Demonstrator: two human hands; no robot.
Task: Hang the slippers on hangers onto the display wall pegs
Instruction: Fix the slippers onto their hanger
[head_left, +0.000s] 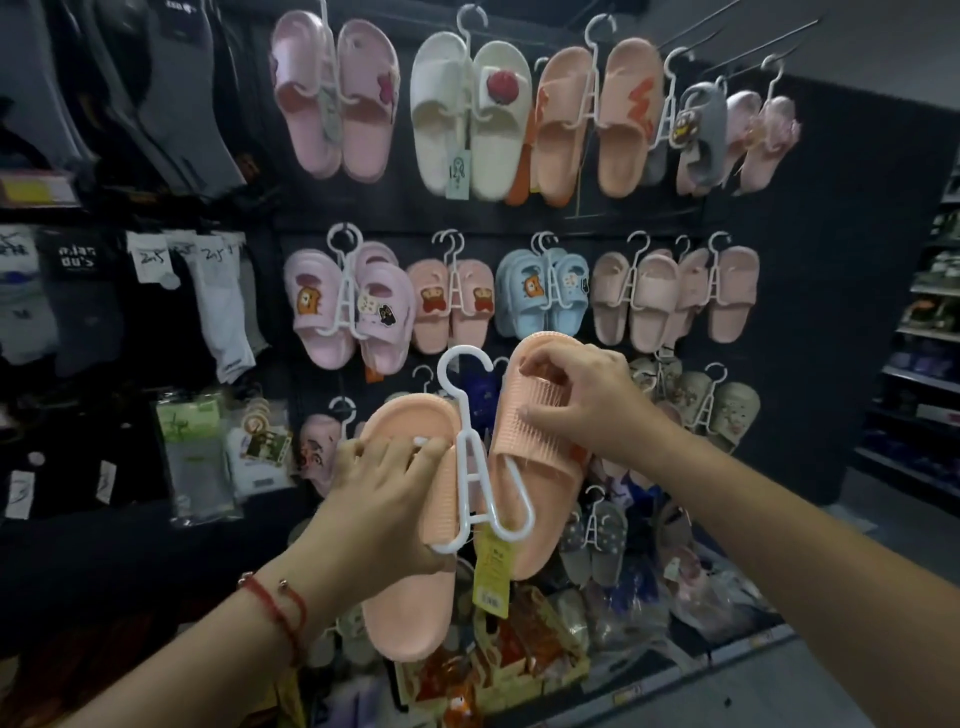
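A pair of peach slippers sits on a white plastic hanger (470, 447) held in front of the display wall. My left hand (384, 483) grips the left slipper (405, 582) across its strap, fingers curled over it. My right hand (582, 400) holds the right slipper (524, 499) by its ribbed strap, thumb under and fingers on top. The hanger's hook points up between both hands, free of any peg. A yellow price tag (491, 577) dangles below the hanger.
The dark display wall (831, 260) carries rows of slippers on white hangers: pink (332, 98), white (470, 114) and orange (597, 114) pairs on top, small children's pairs below. Bare metal pegs (748, 47) stick out at the upper right. Socks (218, 291) hang at the left.
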